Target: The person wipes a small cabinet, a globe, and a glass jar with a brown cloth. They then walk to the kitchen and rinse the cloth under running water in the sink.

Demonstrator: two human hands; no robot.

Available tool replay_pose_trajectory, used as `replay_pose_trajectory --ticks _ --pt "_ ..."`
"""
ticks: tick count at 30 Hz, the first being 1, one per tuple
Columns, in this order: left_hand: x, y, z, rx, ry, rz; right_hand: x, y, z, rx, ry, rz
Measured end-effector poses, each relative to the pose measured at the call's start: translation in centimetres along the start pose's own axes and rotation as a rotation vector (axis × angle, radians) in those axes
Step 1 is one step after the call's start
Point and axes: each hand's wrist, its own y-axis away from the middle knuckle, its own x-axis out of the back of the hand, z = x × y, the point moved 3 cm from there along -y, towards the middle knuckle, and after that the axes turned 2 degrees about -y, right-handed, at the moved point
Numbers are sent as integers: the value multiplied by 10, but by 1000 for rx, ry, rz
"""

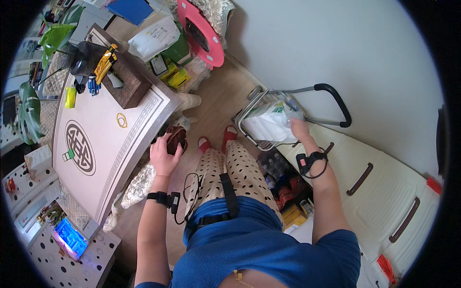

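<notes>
My left hand (pixel 163 157) is beside the table's near edge, its fingers and thumb curled around a dark reddish-brown, rounded thing (pixel 178 137) that looks like a small pouch. Part of it is covered by my fingers. Out to the right, my right hand (pixel 300 129) pinches the edge of a white plastic package (pixel 269 122). That package rests in the metal frame of a folding cart (pixel 293 91) with a black curved handle, against the wall. Dark bands with small devices are strapped on both my wrists.
On the left stands a patterned table (pixel 103 144) with a brown box (pixel 127 86), a yellow bracelet-like ring (pixel 122 120) and a green clip (pixel 68 154). A red toilet-seat-shaped ring (pixel 216 50) leans beyond it. Cream cabinets (pixel 355 192) line the right, near a dark crate (pixel 283 177) of goods.
</notes>
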Motion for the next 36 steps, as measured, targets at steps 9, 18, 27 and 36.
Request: replay_pose_trajectory --ticks 9,18,27,36 --pt "1 0 -1 6 13 6 24 -16 19 -154 173 -72" --pt "2 0 0 12 13 1 16 -26 29 -167 110 -52" --pt "2 0 -1 13 20 -11 34 -14 13 -186 218 -159" --pt "3 1 -2 25 21 -24 -30 -51 92 -162 405 -120"
